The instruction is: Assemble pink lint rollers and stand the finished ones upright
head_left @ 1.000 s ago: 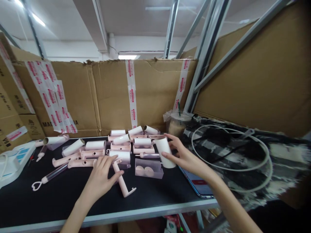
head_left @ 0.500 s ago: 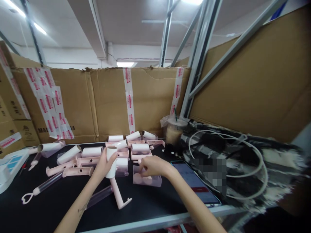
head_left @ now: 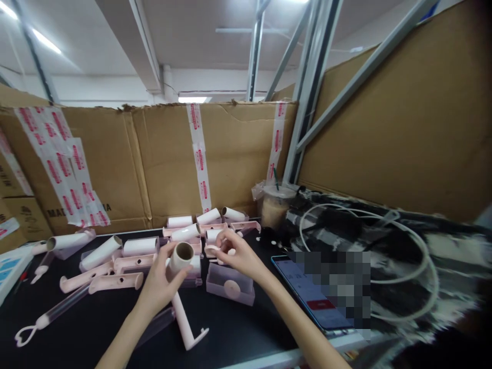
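Note:
My left hand (head_left: pixel 159 279) is wrapped round a white lint roller roll (head_left: pixel 182 259), its open cardboard end tilted up toward me. Pinched in the fingertips of my right hand (head_left: pixel 236 251) is a small pink round cap (head_left: pixel 212 248), held to the right of the roll and apart from it. Below that hand sits a clear purplish plastic box (head_left: pixel 246 293) with another pink disc (head_left: pixel 231 289) in it. A pink roller handle (head_left: pixel 184 320) lies on the black tabletop below the roll.
Several white rolls (head_left: pixel 140 247) and pink holders (head_left: pixel 115 283) lie across the back and left. A transparent tube with a heart-shaped loop (head_left: pixel 26 335) is at the left. A phone (head_left: pixel 307 294), drink cup (head_left: pixel 274 207) and white cable (head_left: pixel 417 251) are at the right.
My right hand has risen out of the plastic box with a pink cap in its fingers. My left hand has tipped the roll so its open end faces me more.

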Demonstrator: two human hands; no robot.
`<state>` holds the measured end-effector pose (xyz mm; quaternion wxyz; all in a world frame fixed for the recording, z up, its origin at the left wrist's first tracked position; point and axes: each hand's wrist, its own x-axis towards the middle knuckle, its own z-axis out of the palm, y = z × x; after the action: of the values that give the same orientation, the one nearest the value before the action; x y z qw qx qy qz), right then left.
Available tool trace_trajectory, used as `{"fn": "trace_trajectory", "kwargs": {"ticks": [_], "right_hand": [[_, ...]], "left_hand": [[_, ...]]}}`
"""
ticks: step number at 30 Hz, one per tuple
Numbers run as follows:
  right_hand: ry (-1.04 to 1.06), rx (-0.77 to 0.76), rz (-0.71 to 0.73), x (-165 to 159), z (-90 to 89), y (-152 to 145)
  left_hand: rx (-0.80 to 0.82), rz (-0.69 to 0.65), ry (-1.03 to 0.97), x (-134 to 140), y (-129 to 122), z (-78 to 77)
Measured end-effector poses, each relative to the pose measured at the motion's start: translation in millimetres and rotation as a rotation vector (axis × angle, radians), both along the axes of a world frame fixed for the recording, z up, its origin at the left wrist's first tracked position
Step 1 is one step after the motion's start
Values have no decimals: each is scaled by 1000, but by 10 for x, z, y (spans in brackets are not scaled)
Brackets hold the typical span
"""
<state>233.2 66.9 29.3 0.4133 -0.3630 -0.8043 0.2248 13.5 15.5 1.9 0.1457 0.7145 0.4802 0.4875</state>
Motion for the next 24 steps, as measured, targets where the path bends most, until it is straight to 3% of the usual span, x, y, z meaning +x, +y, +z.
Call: {"fn": "trace_trajectory", "kwargs": {"ticks": [2, 4, 9, 12, 17, 24], "right_hand": [[276, -17, 26, -116, -57, -26], [352, 23, 68, -222, -101, -100], [109, 253, 140, -281, -116, -330], [66, 309, 136, -264, -123, -368], [151, 223, 140, -278, -153, -347], [168, 157, 149, -277, -207, -364]], "left_hand": [[-21, -40, 31, 53, -43, 27], [-46, -71, 27, 103, -65, 35], [-114, -132, -98, 146, -63, 21], [-115, -130, -110, 134, -76, 29], [-45, -134, 34, 125, -114, 36], [22, -106, 51, 102, -119, 15]]}}
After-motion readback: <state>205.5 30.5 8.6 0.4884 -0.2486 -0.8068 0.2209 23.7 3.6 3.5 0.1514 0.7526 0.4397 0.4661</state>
